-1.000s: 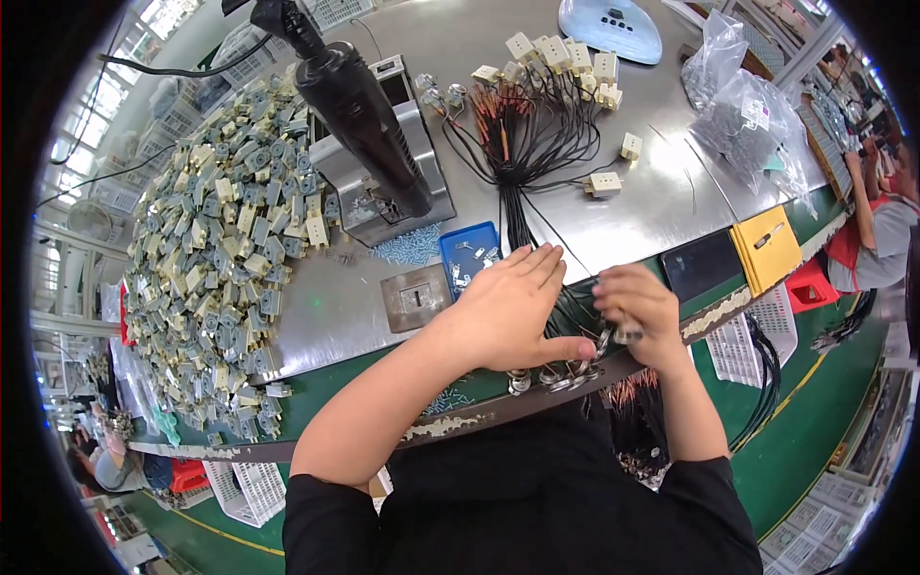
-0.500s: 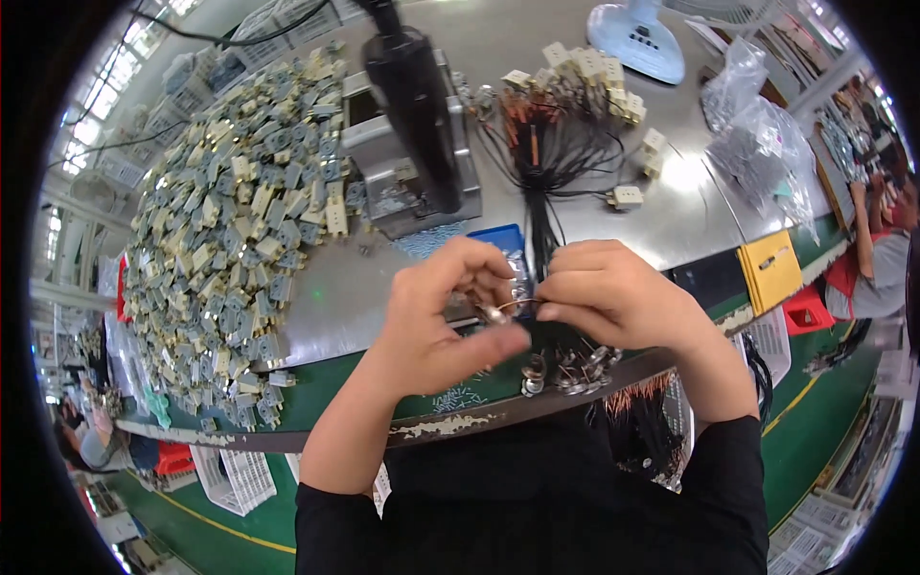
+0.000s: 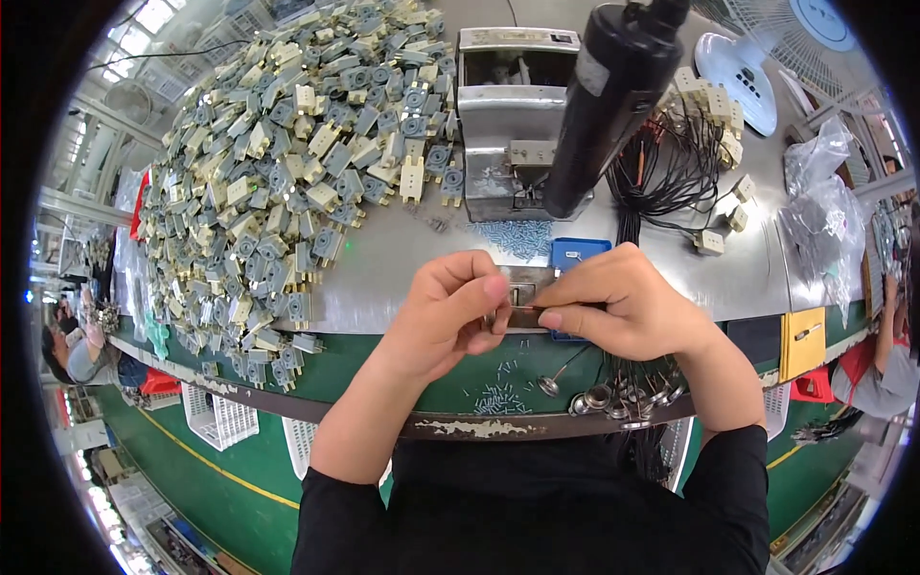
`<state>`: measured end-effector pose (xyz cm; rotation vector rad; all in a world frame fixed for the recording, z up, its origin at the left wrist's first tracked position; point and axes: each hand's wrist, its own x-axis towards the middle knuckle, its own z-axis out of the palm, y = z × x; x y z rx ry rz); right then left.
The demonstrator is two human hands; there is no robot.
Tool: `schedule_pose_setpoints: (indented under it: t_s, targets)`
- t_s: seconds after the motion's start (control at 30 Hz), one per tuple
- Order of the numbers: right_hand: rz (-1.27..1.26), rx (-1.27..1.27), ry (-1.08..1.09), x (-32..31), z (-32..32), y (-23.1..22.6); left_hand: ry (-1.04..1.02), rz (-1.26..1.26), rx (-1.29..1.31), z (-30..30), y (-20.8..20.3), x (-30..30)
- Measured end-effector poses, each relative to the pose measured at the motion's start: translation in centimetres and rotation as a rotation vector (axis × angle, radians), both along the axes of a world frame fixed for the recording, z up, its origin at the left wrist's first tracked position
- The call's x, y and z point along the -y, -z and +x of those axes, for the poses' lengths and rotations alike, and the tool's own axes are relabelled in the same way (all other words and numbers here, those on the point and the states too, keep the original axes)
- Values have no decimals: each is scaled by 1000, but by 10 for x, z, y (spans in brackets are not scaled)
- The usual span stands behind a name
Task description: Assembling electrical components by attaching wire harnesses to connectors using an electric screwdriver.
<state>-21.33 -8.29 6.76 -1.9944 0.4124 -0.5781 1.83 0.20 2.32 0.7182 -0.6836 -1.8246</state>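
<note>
Over the near edge of the workbench, my left hand point(image 3: 446, 316) is closed, thumb against curled fingers. What it grips is mostly hidden; only a dark bit shows at the fingertips. My right hand point(image 3: 632, 307) pinches a thin reddish-brown wire point(image 3: 527, 308) between thumb and forefinger, its end pointing toward my left fingertips. Behind the hands lies a small blue tray point(image 3: 580, 248). Below them, loose small screws point(image 3: 500, 401) are scattered on the green edge strip. Several round metal parts on black leads point(image 3: 628, 398) lie beneath my right hand.
A large heap of grey and cream connector blocks point(image 3: 287, 182) covers the left. A metal fixture point(image 3: 513, 105) stands behind blue screws point(image 3: 517, 238), with a black cylindrical tool point(image 3: 618, 105) over it. Right are bundled black cables point(image 3: 671, 182), plastic bags point(image 3: 824, 211) and a fan point(image 3: 738, 81).
The view has shifted, so the bench things appear lower and further right. My left fingers have closed in from a looser, opened pose. My right hand keeps its pinch on the wire.
</note>
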Motion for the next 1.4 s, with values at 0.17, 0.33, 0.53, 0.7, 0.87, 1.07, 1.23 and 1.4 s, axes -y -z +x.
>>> schedule_pose_setpoints:
  t_s: [0.17, 0.33, 0.53, 0.7, 0.87, 1.07, 1.23, 1.4]
  targets:
    - [95, -90, 30, 9, 2, -1, 54, -54, -26, 9, 4, 15]
    - [-137, -86, 188, -2, 12, 3, 34, -155, 104, 17, 11, 14]
    - [-542, 63, 225, 9, 11, 10, 52, -104, 336, 3, 6, 15]
    - [-134, 92, 196, 10, 2, 1, 108, -236, 119, -7, 2, 10]
    - [-13, 112, 161, 8, 1, -1, 119, -276, 47, -8, 10, 8]
    - [-238, 21, 153, 2, -3, -3, 123, -510, 593, -3, -8, 8]
    - [-226, 60, 130, -1, 2, 2, 220, -701, 1018, -2, -12, 5]
    - [178, -18, 39, 5, -1, 1, 29, -855, 895, -15, -10, -2]
